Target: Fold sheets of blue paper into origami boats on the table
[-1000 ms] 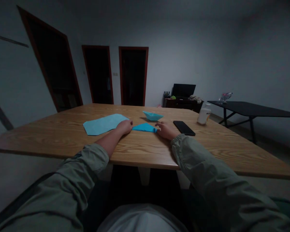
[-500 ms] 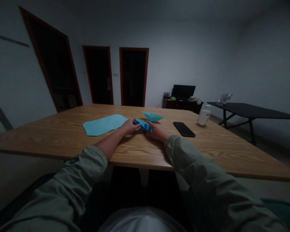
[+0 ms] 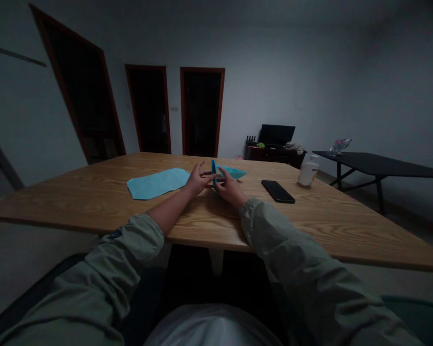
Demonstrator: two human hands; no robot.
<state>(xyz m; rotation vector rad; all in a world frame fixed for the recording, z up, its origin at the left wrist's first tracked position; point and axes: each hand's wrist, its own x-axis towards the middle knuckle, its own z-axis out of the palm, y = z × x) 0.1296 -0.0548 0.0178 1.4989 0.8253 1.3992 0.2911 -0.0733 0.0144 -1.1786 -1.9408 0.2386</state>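
A folded blue paper piece [image 3: 214, 168] stands upright, edge-on to me, between my two hands above the wooden table. My left hand [image 3: 198, 180] presses its fingertips on the left face of the paper, with the upper fingers raised. From the other side, the fingers of my right hand [image 3: 231, 187] press on it too. Just behind my right hand rests a light blue folded paper boat [image 3: 234, 172], its left part hidden by the fingers. A flat light blue sheet [image 3: 158, 184] with cut or folded corners lies to the left of my left hand.
On the wooden table [image 3: 306, 223], a black phone [image 3: 277, 191] lies right of my hands, with a white bottle [image 3: 308, 172] beyond it. A black table [image 3: 378, 164] stands at the right. A monitor [image 3: 277, 134] sits on a dark cabinet [image 3: 274, 154] by the back wall.
The folded blue piece has turned from lying slanted to standing upright between my hands. The fingers of my left hand have lifted and spread. The view has shifted slightly.
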